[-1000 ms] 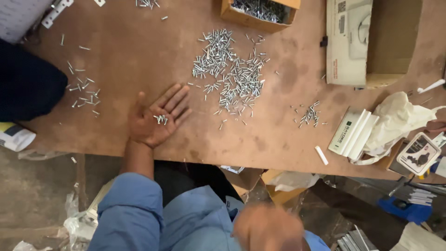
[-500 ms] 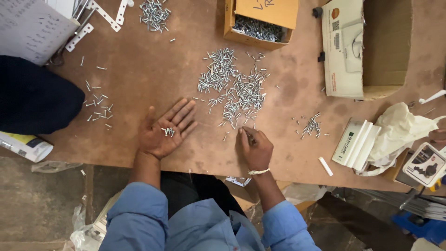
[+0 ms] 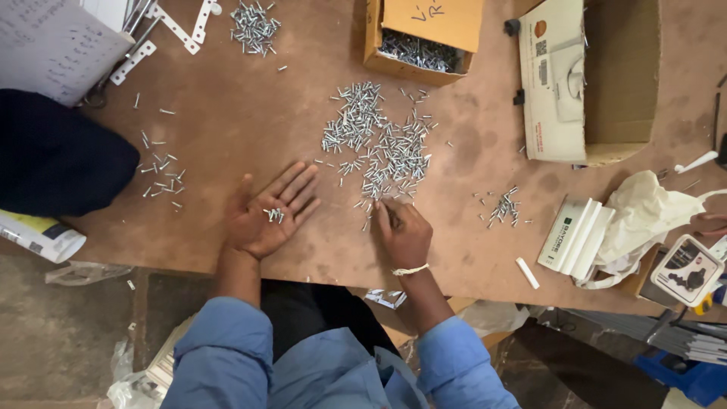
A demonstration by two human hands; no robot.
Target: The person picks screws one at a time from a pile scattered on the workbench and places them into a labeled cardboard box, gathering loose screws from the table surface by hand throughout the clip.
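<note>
Both hands are down on the brown surface (image 3: 227,136): the left hand (image 3: 269,216) lies palm up, fingers spread wide and flat, cradling a small clutch of silver screws (image 3: 273,215) in the hollow of the palm, while the right hand (image 3: 405,231) is curled knuckles-up, fingertips pinched narrow at the near edge of the big loose heap of screws (image 3: 379,140); whether a screw is already between those fingertips I cannot tell, the fingers hide it. By the look of it this is the picking step, screws being drawn one or a few at a time out of the heap and gathered into the open palm. As I judge it, the next move calls for a firm pinch on a screw at the heap's fringe and a short carry leftward to the waiting palm, which needs to stay level so the little clutch does not roll off. Smaller scatters lie to the left (image 3: 160,176) and right (image 3: 503,208), and a cardboard box of more screws (image 3: 420,45) sits beyond the heap, a white carton (image 3: 553,83) further right
</note>
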